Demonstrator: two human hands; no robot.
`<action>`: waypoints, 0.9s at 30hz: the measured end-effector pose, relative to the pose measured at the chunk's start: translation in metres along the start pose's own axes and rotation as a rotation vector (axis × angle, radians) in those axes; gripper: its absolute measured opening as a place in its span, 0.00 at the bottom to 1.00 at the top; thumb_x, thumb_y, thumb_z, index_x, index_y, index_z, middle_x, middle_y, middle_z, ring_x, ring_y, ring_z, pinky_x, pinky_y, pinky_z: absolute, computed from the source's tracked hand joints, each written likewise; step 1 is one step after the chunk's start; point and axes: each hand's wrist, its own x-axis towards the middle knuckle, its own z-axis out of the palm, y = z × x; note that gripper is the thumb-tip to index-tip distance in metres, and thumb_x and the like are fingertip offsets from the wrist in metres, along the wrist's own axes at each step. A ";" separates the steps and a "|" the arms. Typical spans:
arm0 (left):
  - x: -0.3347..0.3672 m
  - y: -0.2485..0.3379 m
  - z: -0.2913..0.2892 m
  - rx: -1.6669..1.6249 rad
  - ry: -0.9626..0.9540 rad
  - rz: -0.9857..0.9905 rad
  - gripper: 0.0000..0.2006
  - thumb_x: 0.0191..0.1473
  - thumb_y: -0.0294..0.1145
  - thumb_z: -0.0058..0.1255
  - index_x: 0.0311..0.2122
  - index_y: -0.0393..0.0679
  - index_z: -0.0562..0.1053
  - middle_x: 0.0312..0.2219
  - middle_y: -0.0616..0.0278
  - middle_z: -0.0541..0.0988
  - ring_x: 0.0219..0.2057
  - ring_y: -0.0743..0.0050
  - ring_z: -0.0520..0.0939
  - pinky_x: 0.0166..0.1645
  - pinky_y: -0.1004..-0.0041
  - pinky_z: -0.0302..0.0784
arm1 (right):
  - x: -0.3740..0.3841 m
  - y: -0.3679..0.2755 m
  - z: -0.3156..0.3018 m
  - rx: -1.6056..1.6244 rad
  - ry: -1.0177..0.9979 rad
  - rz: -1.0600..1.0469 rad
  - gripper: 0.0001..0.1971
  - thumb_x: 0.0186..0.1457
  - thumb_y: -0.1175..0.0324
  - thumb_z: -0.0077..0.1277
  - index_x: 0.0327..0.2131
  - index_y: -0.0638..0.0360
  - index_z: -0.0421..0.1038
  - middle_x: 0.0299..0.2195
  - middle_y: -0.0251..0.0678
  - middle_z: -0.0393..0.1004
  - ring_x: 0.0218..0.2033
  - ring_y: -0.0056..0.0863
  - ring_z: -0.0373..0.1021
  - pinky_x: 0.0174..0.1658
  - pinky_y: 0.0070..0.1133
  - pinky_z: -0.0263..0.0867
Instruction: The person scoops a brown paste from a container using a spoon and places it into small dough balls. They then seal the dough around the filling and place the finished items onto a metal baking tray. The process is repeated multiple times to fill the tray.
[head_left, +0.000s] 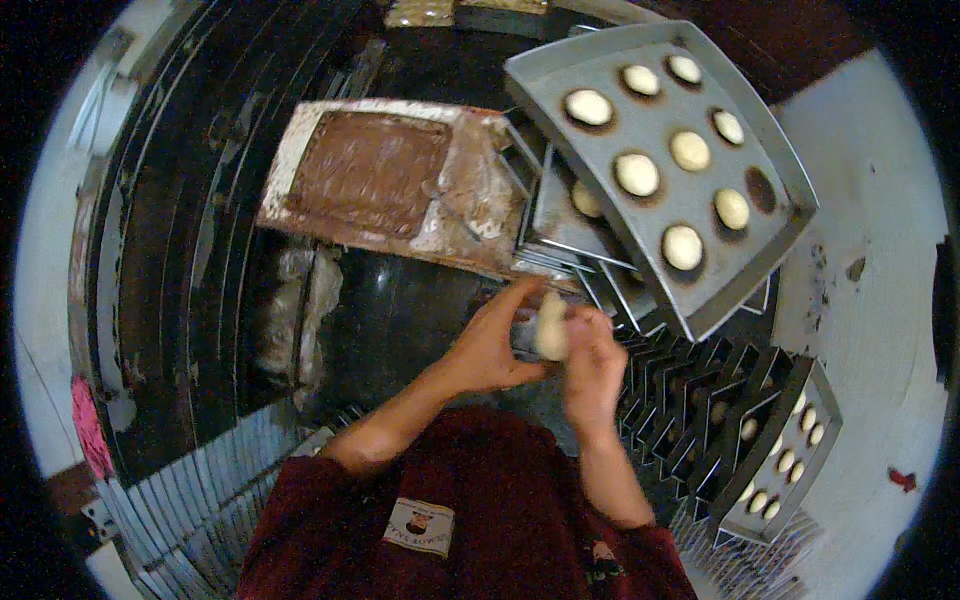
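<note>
A pale piece of dough (550, 326), slightly blurred, is between my two hands in front of my chest. My left hand (490, 340) curves around its left side, fingers at the far end and thumb at the near end. On the other side my right hand (596, 365), smeared by motion, has its fingers bent in against the dough. Just beyond, to the right, a large grey metal tray (680, 285) sits tilted, with rounded dough pieces (637, 174) in rows. A dark round spot (761, 190) near its right side has no dough on it.
Under the tray are more metal trays (575, 235), one holding dough. Farther left lies a whitish board (285, 190) with a brown rectangular slab (370, 170). Close on my right stands a row of stacked trays (740, 520). A pale wall (850, 300) rises beyond.
</note>
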 end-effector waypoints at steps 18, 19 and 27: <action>-0.073 -0.189 -0.306 -0.026 0.648 -0.370 0.30 0.39 0.27 0.76 0.49 0.40 0.74 0.43 0.57 0.83 0.42 0.68 0.85 0.51 0.68 0.81 | 0.167 0.216 0.280 -0.639 -0.164 -0.248 0.17 0.60 0.69 0.54 0.52 0.61 0.75 0.43 0.48 0.80 0.45 0.46 0.77 0.51 0.32 0.72; -0.081 -0.199 -0.319 -0.031 0.661 -0.440 0.30 0.40 0.26 0.76 0.50 0.40 0.73 0.42 0.58 0.83 0.43 0.69 0.84 0.51 0.68 0.81 | 0.164 0.194 0.288 -0.685 -0.221 -0.279 0.18 0.59 0.70 0.55 0.52 0.60 0.75 0.43 0.48 0.79 0.44 0.45 0.77 0.50 0.32 0.72; -0.056 -0.207 -0.396 -0.052 0.621 -0.391 0.31 0.39 0.17 0.64 0.53 0.41 0.73 0.49 0.54 0.82 0.50 0.61 0.83 0.55 0.65 0.77 | 0.224 0.121 0.409 -1.184 -0.861 -0.392 0.26 0.43 0.77 0.60 0.50 0.56 0.77 0.46 0.48 0.78 0.40 0.50 0.77 0.42 0.36 0.76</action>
